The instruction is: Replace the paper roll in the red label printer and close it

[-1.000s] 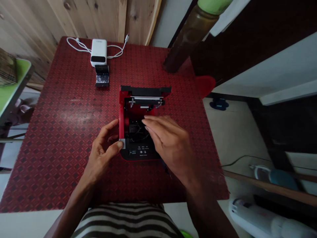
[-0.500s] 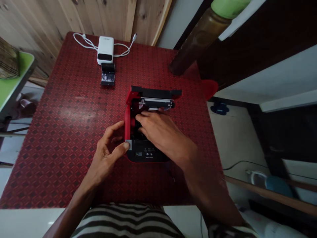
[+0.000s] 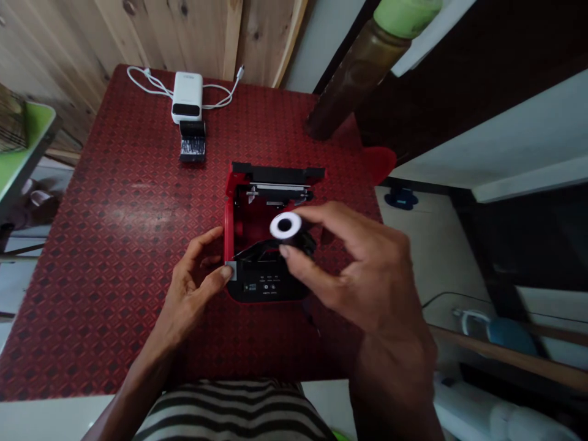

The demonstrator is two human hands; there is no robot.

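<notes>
The biggest thing was the table with a red top and a dark pattern of little diamonds [image 3: 114, 275]. In front of me on it sat my boxy red and black plastic machine [image 3: 273, 294], with its lid up at the back and its hollow showing. Past the machine, near the far right corner, stood a tall brown bottle with a light green cap [image 3: 358, 73].

My right hand [image 3: 367, 263] was up over the right side of the machine, with my thumb and fingertips pinching. My left hand [image 3: 195, 282] was at the machine's front left corner. Its thumb pressed on top, and its fingers were bent and spread away from the thumb, down along the red side. I can't tell if every finger touched.

Near the back of the table lay a white, rounded plastic block with a black end [image 3: 187, 97], and a thin white cord [image 3: 220, 104] looped out beside it.

The dark little roll with a round white end and a black hole [image 3: 294, 229] was in my right hand's pinch, above the hollow. Smallest was the flat grey square [image 3: 233, 271] under my left thumb.
</notes>
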